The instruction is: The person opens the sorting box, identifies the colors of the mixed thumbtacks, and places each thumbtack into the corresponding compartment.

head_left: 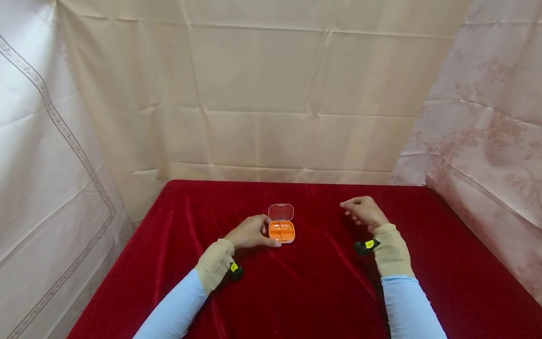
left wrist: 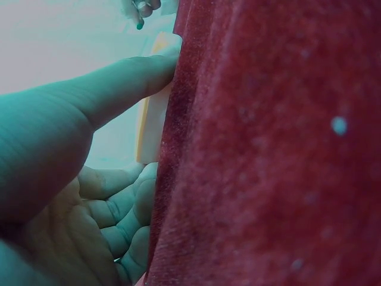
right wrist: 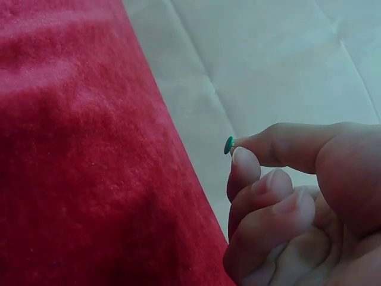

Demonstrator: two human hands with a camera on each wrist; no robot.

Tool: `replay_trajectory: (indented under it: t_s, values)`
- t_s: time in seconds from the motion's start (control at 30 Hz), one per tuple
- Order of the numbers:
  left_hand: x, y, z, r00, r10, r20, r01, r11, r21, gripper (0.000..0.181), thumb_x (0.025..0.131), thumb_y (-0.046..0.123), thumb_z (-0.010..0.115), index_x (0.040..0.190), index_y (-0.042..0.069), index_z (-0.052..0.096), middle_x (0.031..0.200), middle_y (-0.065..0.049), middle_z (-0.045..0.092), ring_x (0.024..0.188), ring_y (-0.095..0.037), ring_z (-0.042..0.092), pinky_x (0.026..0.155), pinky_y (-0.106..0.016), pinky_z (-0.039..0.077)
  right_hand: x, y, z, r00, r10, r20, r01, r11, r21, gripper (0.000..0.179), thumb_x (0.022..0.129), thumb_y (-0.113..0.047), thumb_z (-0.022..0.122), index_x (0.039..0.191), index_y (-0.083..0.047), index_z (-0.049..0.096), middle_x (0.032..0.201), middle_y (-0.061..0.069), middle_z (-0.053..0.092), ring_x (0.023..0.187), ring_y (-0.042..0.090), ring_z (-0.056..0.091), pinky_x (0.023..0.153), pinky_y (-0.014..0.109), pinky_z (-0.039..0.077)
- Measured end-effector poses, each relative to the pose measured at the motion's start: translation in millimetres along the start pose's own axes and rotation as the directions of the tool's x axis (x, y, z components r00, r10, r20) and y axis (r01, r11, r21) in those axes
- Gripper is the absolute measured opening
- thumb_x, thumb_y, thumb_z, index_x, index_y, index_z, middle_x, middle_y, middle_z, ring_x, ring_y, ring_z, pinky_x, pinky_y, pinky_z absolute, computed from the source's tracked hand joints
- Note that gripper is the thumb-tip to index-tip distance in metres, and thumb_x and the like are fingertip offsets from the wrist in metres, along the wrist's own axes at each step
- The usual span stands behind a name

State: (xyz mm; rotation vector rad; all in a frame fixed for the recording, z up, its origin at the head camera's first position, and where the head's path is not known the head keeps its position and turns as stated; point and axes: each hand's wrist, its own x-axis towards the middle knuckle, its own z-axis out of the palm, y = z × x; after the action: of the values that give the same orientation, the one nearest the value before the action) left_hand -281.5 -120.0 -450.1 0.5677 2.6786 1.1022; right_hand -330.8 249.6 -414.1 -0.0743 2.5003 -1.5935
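An orange pill box (head_left: pixel 288 238) with several compartments rests on the red cloth, its clear lid (head_left: pixel 281 213) raised at the back. Small yellow bits (head_left: pixel 279 229) lie inside, too tiny to identify. My left hand (head_left: pixel 253 232) holds the box from its left side, thumb at the front corner and fingers by the back. In the left wrist view, the thumb (left wrist: pixel 128 80) presses the box's edge. Off to the right, my right hand (head_left: pixel 363 211) is raised above the cloth. Its thumb and index finger pinch a small green disc (right wrist: pixel 228 145), seen nearly edge-on in the right wrist view.
Red velvety cloth (head_left: pixel 313 292) covers the table. A beige curtain (head_left: pixel 262 94) hangs behind its far edge, with pale patterned curtains at the left (head_left: pixel 46 165) and right (head_left: pixel 487 127). Dark wrist cameras (head_left: pixel 235 272) stick out from both wrists.
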Motion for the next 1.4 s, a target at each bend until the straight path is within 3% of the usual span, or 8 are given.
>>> replay_trajectory:
  t_s: [0.6,1.4]
  values:
    - [-1.0,0.9,-1.1,1.0,-0.002,0.006,0.002,1.0,-0.012,0.059,0.078,0.039,0.091,0.117,0.009,0.06,0.085,-0.001,0.056,0.078,-0.015,0.051,0.072,-0.031,0.043,1.1,-7.0,9.4,0.997,0.013,0.073,-0.009,0.999,-0.046,0.034,0.101,-0.015,0.065,0.121,0.013,0.064,0.074,0.001,0.061,0.057,0.005,0.049,0.051,0.022,0.043]
    - [-0.2,-0.6,0.1,1.0,0.008,0.004,-0.008,1.0,0.0,0.059,0.077,0.04,0.092,0.117,0.008,0.061,0.084,-0.001,0.056,0.078,-0.014,0.051,0.071,-0.03,0.043,-4.5,-17.4,18.2,0.995,-0.008,0.103,0.017,0.996,-0.086,0.029,0.101,-0.016,0.065,0.116,0.009,0.068,0.073,0.001,0.059,0.058,0.008,0.049,0.05,0.024,0.042]
